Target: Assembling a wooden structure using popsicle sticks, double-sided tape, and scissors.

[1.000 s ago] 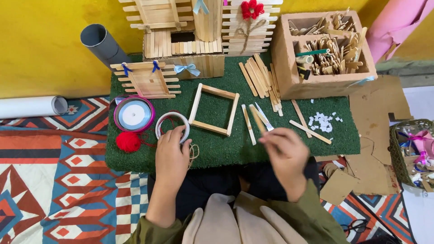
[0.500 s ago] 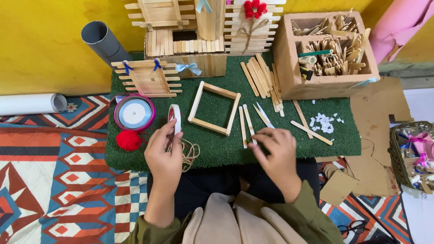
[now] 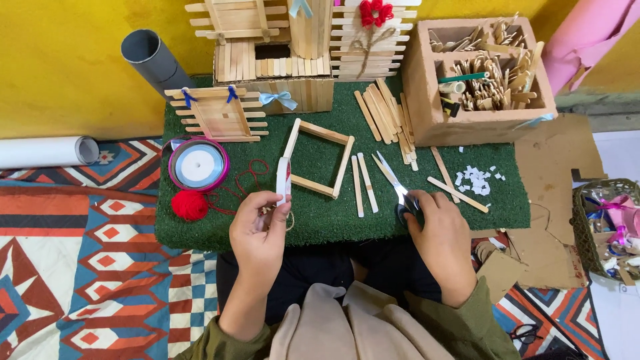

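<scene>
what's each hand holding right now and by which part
The left hand holds a tape roll upright, pinched at its lower rim. The right hand grips scissors by the handles, blades open over the green mat.

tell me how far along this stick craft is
Done: a stick house stands at the back and a square stick frame lies glued on the green mat. In hand: left hand holds a tape roll, right hand takes scissors. Left: loose sticks unused.
</scene>
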